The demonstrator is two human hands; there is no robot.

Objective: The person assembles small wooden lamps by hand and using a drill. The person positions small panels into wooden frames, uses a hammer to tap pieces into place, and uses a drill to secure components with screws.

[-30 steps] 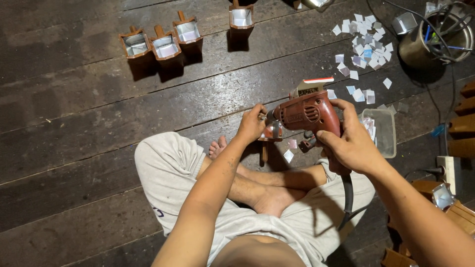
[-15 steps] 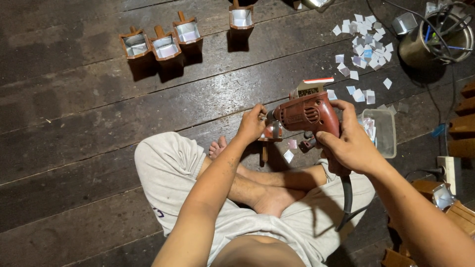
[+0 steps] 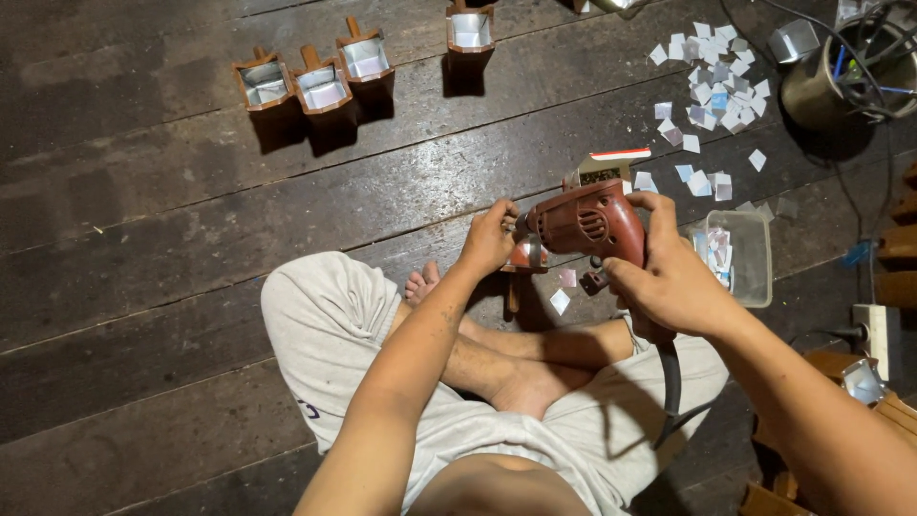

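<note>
Basically mid-frame: right hand [image 3: 669, 282] is wrapped tight around the grip of a red electric drill [image 3: 585, 222], whose long axis runs roughly level with its nose aimed toward frame left. Left hand [image 3: 489, 239] sits right at that nose, fingers curled and pinching a small reddish wooden piece [image 3: 523, 258] against it. Left hand is nearer the piece. Plastic tub [image 3: 755, 258] just right; wooden boxes [image 3: 315, 81] upper left.

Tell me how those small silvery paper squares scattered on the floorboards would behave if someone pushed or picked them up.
The paper squares look thin and flat, so they are probably very light and would likely slide or scatter at a push. Lying flush on the wooden floor, they may be fiddly to pinch up, and probably bend easily.
</note>
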